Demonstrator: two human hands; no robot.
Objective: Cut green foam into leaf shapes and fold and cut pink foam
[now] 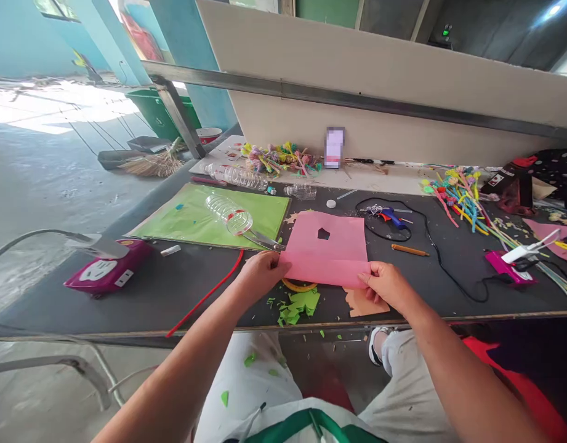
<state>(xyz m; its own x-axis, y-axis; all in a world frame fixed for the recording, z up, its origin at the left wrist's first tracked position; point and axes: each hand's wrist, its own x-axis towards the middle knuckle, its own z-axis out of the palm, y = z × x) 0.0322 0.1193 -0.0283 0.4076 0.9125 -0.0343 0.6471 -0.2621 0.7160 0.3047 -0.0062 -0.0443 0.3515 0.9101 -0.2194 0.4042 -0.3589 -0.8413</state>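
Observation:
A pink sheet (332, 243) with a small dark hole cut near its middle is held over the dark worktable (172, 289). My left hand (260, 274) pinches its near left corner and my right hand (387, 284) pinches its near right corner, where the near edge is folded over. Under the sheet lie green scraps (298, 306), an orange scrap (364, 303) and part of a yellow ring (296, 285). Scissors (265, 241) rest just left of the sheet.
A green sheet (191, 223) with a clear plastic bottle (228, 213) lies at the left. A glue gun (388, 216) with a black cable, a pencil (409, 250), pipe cleaners (458, 197), a red wire (204, 296) and a pink box (105, 271) lie around.

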